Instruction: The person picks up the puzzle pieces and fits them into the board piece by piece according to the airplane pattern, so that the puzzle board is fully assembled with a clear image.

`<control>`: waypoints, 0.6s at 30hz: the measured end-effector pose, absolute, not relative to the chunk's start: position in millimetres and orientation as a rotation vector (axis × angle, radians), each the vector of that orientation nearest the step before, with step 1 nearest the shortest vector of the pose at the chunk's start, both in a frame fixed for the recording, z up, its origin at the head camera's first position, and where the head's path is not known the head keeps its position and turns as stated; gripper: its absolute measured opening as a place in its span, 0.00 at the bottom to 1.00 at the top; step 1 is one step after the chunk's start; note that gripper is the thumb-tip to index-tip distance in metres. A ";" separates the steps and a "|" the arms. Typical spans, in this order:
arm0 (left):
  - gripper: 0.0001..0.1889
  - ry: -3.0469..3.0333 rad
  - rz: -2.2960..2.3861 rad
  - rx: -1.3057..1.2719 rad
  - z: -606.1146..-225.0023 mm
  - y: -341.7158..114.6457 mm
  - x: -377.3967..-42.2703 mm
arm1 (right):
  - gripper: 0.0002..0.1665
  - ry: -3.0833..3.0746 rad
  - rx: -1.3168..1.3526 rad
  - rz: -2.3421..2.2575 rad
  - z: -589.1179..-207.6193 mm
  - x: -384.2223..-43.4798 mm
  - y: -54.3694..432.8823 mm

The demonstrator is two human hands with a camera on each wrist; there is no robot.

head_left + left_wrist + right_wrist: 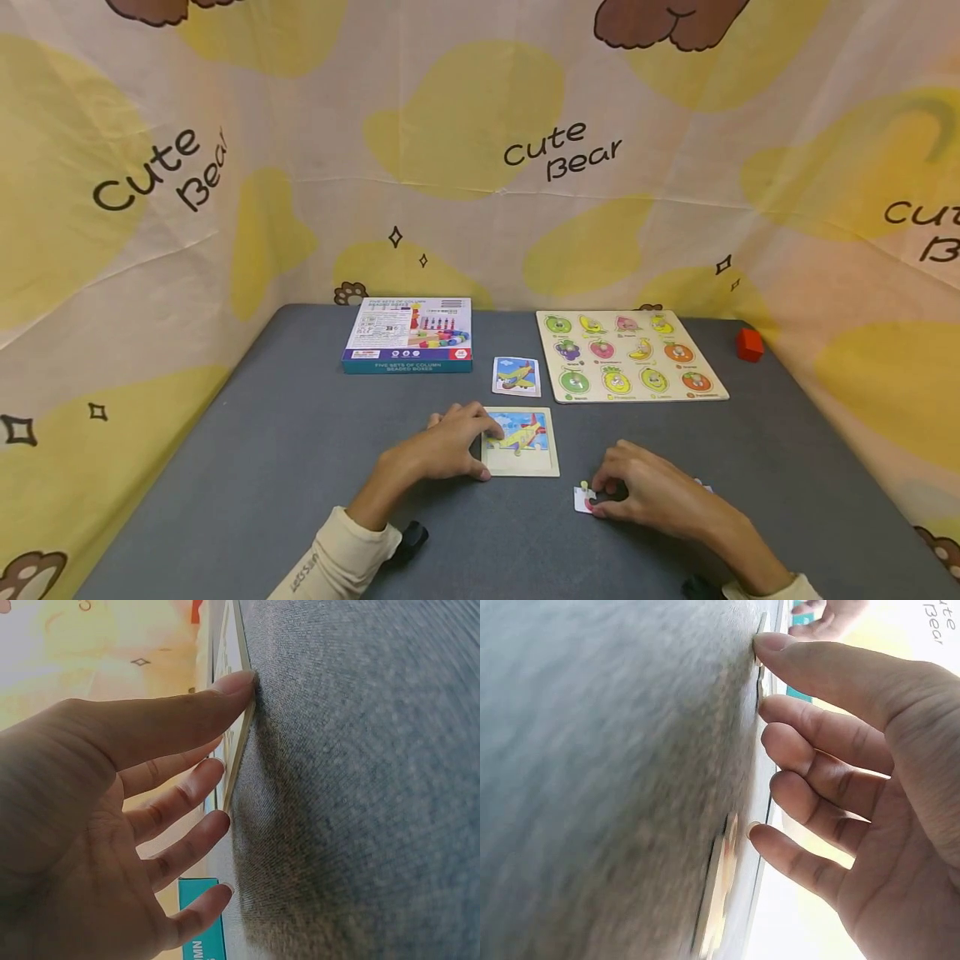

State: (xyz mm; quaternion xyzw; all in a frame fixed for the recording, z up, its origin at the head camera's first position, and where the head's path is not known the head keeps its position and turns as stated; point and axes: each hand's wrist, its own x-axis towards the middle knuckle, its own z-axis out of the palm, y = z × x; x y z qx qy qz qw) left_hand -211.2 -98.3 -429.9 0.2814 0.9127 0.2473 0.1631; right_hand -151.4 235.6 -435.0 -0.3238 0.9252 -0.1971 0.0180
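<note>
A small framed jigsaw puzzle [519, 462] with a yellow airplane picture lies on the dark table; the lower part of its frame is bare. My left hand [452, 442] rests at its left side. Its thumb touches the near left corner, and a fingertip lies on the picture. Seen from the left wrist, the fingers of that hand [142, 802] line the board's edge [238, 742], spread and relaxed. My right hand [648, 492] pinches a white puzzle piece [582, 500] with a pink mark between thumb and forefinger, low at the tabletop. The other right fingers curl loosely.
Another puzzle piece [720, 892] lies under my right hand, mostly hidden in the head view. Behind the puzzle are an airplane picture card [516, 377], a beaded-column box [408, 336] and a fruit board [630, 357]. A red block [749, 344] sits at the far right edge.
</note>
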 end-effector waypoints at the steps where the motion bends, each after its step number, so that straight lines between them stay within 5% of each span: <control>1: 0.27 2.602 0.709 0.803 -429.6 -98.4 -211.1 | 0.10 2.872 -1.017 -0.609 -434.4 -152.7 232.8; 18: 0.26 2.608 0.718 0.789 -427.9 -98.9 -210.1 | 0.09 2.859 -1.164 -0.525 -424.7 -185.0 162.4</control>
